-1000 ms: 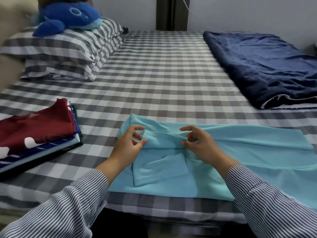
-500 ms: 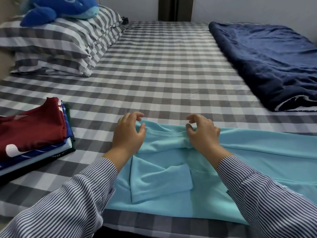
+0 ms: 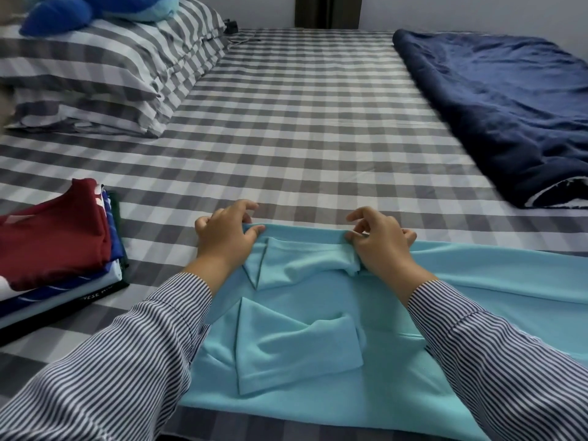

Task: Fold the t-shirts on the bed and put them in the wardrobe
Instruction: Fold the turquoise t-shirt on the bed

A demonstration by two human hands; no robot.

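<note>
A light turquoise t-shirt (image 3: pixel 318 354) lies flat across the near edge of the checked bed (image 3: pixel 302 128), its sleeves turned in over the body. My left hand (image 3: pixel 227 232) pinches the far edge of the shirt near its left corner. My right hand (image 3: pixel 380 241) pinches the same far edge further right, where a sleeve fold bunches up. A stack of folded t-shirts (image 3: pixel 54 249), dark red on top with blue, white and dark ones beneath, rests on the bed to the left.
Two striped pillows (image 3: pixel 105 71) are stacked at the back left with a blue plush toy (image 3: pixel 60 14) on top. A dark navy blanket (image 3: pixel 506 109) lies folded along the right side. A dark doorway or post (image 3: pixel 327 11) stands beyond the bed.
Both hands have moved apart and up to the shirt's far edge, and the fabric there is drawn out straighter. The camera has tilted down and closer.
</note>
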